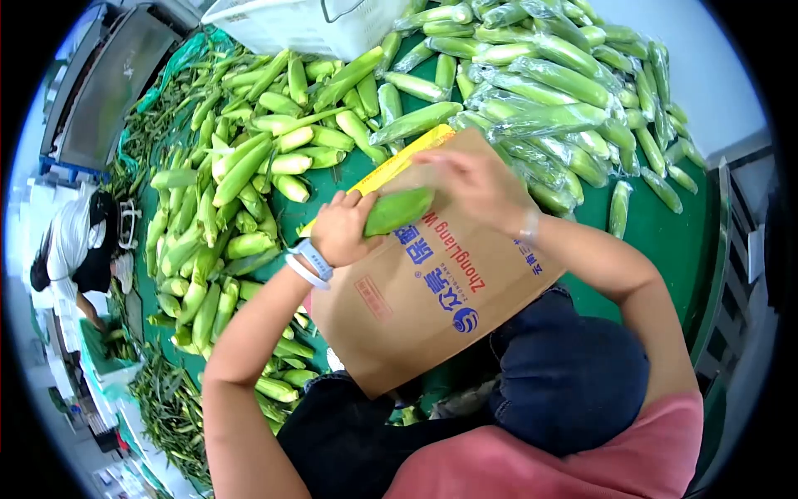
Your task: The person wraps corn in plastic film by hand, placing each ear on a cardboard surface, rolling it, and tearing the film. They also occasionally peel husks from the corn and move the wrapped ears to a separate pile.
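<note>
My left hand [342, 228] is closed around the butt of a green ear of corn [401, 211], still in its husk. The ear lies level above a flat brown cardboard sheet [391, 291] with blue and red print, which rests across my lap. Near the ear's tip is my right hand [480, 188], its fingers smeared by motion. Something pale and see-through shows by those fingers, too blurred to name. A yellow strip [384, 171] runs along the cardboard's far edge.
Loose husked corn [241, 179] is heaped to the left on the green surface [665, 241]. Film-wrapped corn [557, 83] is piled at the far right. A white crate [291, 29] stands at the back. Another person [79, 241] bends at far left near husk scraps [170, 407].
</note>
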Demonstrator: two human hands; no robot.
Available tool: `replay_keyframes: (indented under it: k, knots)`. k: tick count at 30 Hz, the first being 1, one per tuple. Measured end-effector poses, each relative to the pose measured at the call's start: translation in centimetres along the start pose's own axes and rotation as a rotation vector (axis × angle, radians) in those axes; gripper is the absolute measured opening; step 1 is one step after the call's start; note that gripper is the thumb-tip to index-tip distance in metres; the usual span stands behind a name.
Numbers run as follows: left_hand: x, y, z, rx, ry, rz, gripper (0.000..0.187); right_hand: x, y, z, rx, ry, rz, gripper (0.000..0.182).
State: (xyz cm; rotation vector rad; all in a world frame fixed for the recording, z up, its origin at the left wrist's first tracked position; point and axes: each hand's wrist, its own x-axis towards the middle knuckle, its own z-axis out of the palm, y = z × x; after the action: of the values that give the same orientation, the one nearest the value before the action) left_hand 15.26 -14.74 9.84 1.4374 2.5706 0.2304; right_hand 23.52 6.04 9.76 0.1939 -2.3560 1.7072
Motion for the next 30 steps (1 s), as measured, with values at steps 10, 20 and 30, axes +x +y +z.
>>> replay_keyframes:
  k: [10,20,30]
  knots:
    - [-11.8,-6.9,2.8,-0.110,0.181,-0.229,0.077,2.6,2.5,7.1,-0.806,-0.416,-0.393,0.072]
    - [-13.3,-2.9,1.7,0.491,0.038,-0.257,0.011,4.2,3.1,5.6,-0.718,-0.395,-0.147,0.054]
    - [-17.9,8.8,-3.4,-0.775,-0.133,-0.009,0.020,-9.7,-2.7,3.3,-0.659,-0.829,-0.420,0.061]
